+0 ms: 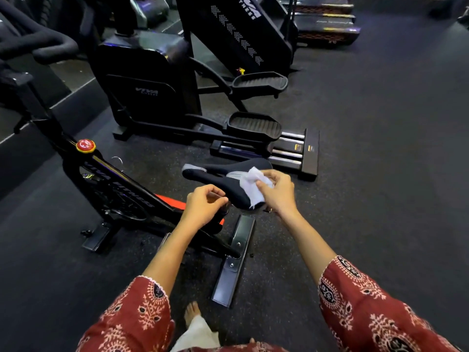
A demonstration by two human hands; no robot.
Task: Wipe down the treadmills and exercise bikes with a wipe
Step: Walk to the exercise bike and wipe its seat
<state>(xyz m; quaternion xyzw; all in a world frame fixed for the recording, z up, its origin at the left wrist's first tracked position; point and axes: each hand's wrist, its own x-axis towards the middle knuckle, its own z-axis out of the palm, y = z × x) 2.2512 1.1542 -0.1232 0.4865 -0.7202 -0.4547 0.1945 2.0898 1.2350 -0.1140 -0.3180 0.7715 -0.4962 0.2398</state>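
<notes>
My right hand (275, 191) pinches the crumpled white wipe (251, 185) on the right end of the black padded bike saddle (223, 174); my left hand (205, 207) curls beside it, contents unclear. I judge it early: the far black elliptical trainer (152, 97) still awaits

Wipe (250, 185) on saddle (215, 179) of bike (119, 185); elliptical (149, 90) behind bike, stair climber (238, 34) farther back

"VIVA FITNESS" runs along the exercise bike frame (121, 185) and marks the elliptical housing (147, 92).

right hand (275, 191) holding wipe (250, 185) on bike saddle (223, 181)
</notes>
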